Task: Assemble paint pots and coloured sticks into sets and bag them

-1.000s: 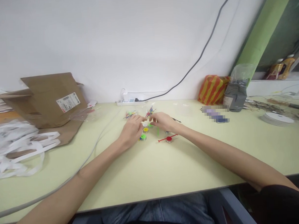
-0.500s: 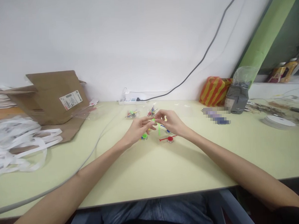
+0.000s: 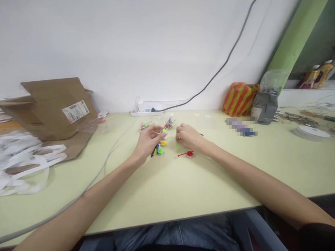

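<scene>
My left hand (image 3: 147, 142) pinches a small bright green round plastic piece (image 3: 164, 130) between thumb and fingers, above the table. My right hand (image 3: 188, 135) is closed, its fingertips down on the upper end of a thin green plastic strip (image 3: 177, 146). In front of it lies a red disc (image 3: 189, 153) with a long red arrow pointer on a clear round base. Below my left hand are a green disc (image 3: 160, 151) on a clear base and a yellow disc (image 3: 163, 143), with blue and black pieces partly hidden beside them.
Colourful plastic parts (image 3: 170, 121) lie behind my hands, near a white power strip (image 3: 141, 112). An open cardboard box (image 3: 57, 107) and white ribbon (image 3: 23, 160) are on the left. On the right are a striped bag (image 3: 235, 101), a grey bag (image 3: 265, 105) and a white spool (image 3: 312, 132).
My hands have moved apart. The left hand has drawn left with the green round piece; the right hand has come down to the green strip.
</scene>
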### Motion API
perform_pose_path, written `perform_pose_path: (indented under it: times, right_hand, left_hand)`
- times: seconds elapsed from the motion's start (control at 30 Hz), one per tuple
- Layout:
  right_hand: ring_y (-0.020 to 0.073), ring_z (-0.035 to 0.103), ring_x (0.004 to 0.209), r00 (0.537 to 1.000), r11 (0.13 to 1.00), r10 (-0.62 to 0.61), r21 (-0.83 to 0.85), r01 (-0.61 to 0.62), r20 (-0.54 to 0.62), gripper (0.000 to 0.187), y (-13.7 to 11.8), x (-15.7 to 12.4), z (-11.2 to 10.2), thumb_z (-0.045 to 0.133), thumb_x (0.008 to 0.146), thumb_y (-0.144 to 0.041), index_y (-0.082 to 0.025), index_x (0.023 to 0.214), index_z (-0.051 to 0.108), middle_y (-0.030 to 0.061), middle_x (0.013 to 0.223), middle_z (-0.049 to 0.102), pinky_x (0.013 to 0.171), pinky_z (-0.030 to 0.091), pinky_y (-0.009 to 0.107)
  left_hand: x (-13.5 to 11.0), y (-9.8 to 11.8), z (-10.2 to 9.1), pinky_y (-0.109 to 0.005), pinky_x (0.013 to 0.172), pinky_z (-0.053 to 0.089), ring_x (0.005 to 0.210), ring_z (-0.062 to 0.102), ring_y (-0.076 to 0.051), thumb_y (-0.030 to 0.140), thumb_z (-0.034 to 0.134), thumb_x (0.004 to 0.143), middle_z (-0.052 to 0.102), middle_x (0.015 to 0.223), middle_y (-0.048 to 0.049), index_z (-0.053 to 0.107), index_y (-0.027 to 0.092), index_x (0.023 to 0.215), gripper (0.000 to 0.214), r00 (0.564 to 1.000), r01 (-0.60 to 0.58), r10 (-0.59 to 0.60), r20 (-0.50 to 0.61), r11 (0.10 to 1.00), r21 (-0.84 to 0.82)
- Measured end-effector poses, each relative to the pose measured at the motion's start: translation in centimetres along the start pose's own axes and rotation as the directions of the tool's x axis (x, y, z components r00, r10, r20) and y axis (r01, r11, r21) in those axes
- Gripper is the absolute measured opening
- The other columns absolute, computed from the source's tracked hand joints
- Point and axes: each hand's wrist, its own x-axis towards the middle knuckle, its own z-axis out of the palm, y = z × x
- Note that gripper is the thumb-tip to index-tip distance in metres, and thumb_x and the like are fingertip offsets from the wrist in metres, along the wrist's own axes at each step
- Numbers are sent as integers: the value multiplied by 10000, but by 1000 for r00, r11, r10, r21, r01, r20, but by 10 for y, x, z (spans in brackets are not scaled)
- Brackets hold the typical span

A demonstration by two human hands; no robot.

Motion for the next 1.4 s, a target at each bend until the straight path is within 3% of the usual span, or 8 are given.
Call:
perform_pose_path:
  times: [0.33,0.5,0.6,0.7,0.83,0.93,1.07,1.4]
  right_hand:
    - [242,485,973,1000,1000,-22,-4,22,-8,137,0,4,10,648,880,-112,-164,964,742,102,974,649,802,330,334]
    - [233,489,949,996,994,-83,69,85,-33,165,1,6,8,615,887,-97,-166,813,746,105,954,648,808,350,343]
    - [235,514,972,978,968,-148,182,174,-150,188,-6,1,-7,601,891,-87,-170,773,721,107,1006,672,838,394,362]
    - [235,562,1070,943,876,-141,407,260,-300,158,-18,-11,-27,582,927,-130,-193,819,678,91,1062,698,928,438,392]
    - [209,641,980,906,656,121,718,234,-406,113,-35,-24,-42,570,976,-303,-213,912,596,63,949,702,903,483,390]
    - [161,608,737,886,465,292,863,198,-360,252,-42,-24,-36,622,938,-433,-205,868,542,14,751,627,729,482,316]
    - [120,491,567,898,282,380,953,115,-221,309,-48,-19,-20,637,903,-488,-206,845,525,-35,601,552,578,405,261]
    - [88,391,479,906,295,393,955,36,-156,281,-49,-19,-7,610,895,-457,-218,852,468,-64,558,539,490,299,217]
  left_hand:
    - [3,-2,-3,-263,663,513,773,638,-165,498,807,742,682,851,-66,714,134,971,441,998,27,-31,-57,998,-62]
    - [2,-3,-4,-267,678,524,799,652,-173,519,776,775,685,861,-69,715,139,984,438,1000,12,-13,-13,999,-49]
    - [1,-1,-4,-287,696,548,845,681,-200,542,762,782,707,916,-87,703,145,1043,478,1000,-1,1,-3,1000,-31]
    - [0,1,-4,-315,724,574,879,708,-224,554,766,774,729,966,-102,689,150,1110,530,1000,-12,13,17,999,-36]
    - [-2,1,-1,-384,817,594,873,741,-248,520,820,729,758,972,-119,698,133,1124,566,996,25,-17,84,995,-94]
    - [-5,2,2,-439,922,576,931,750,-278,499,850,698,771,1007,-133,732,126,1082,548,993,57,-43,109,989,-134]
    - [-9,5,6,-456,954,570,999,741,-309,497,845,704,775,1039,-135,765,136,986,465,989,77,-63,131,992,-103]
    - [-13,2,11,-456,950,584,890,767,-288,475,850,707,792,929,-119,716,112,1169,603,976,115,-105,188,992,-47]
